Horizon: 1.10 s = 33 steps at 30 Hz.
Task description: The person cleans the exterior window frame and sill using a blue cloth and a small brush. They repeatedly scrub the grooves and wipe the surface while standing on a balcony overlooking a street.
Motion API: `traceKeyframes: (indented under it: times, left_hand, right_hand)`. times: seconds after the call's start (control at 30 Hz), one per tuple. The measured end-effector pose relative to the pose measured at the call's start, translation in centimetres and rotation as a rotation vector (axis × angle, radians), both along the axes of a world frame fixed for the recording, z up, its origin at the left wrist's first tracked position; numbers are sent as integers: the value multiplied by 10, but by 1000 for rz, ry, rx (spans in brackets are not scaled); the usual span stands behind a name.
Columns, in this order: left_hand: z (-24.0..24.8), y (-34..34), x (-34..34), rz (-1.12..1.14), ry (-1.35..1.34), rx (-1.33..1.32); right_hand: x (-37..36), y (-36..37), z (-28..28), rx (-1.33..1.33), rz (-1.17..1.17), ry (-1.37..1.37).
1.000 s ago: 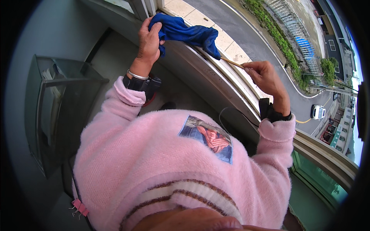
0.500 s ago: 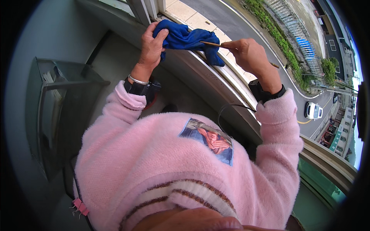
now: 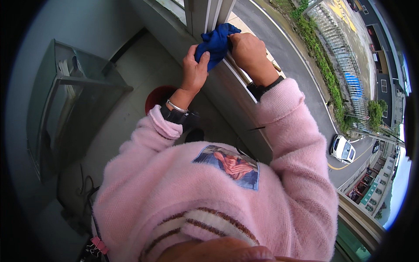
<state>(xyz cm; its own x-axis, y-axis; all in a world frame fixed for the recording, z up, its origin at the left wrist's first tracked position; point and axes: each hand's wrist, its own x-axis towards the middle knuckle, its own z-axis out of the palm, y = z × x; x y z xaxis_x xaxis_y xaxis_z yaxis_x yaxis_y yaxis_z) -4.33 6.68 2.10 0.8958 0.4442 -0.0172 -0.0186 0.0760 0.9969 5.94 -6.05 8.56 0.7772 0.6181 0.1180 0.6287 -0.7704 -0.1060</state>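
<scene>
At upper centre, the left hand (image 3: 195, 72) is gripping a crumpled blue cloth (image 3: 210, 49), now bunching nearer the pale window upright (image 3: 213, 15), apparently shifting work there; the right hand (image 3: 251, 54) is touching it, fingers' hold unclear.

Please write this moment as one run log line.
left hand: holds blue cloth | right hand: holds stick, at cloth | place: window frame

I'm in a plain room by a window frame (image 3: 209, 15), overlooking a road (image 3: 257, 22) with a white car (image 3: 341, 149). The glass stand (image 3: 94, 81) holding papers (image 3: 65, 70) suggests an office, though I can't be sure.
</scene>
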Motion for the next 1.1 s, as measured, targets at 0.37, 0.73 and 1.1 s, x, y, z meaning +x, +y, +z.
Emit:
traceKeyframes:
  times: [0.37,0.73,1.1]
  left_hand:
    - [116,-135,4,-413,-650,143]
    - [128,-226,-16,-540,-370,-415]
    - [48,-178,-2,-156,-177,-151]
  right_hand:
    - [-40,-172,58,1362,-155,122]
    - [-181,-388,111,784,-412,201]
    - [-158,-338,108,422,-286,445]
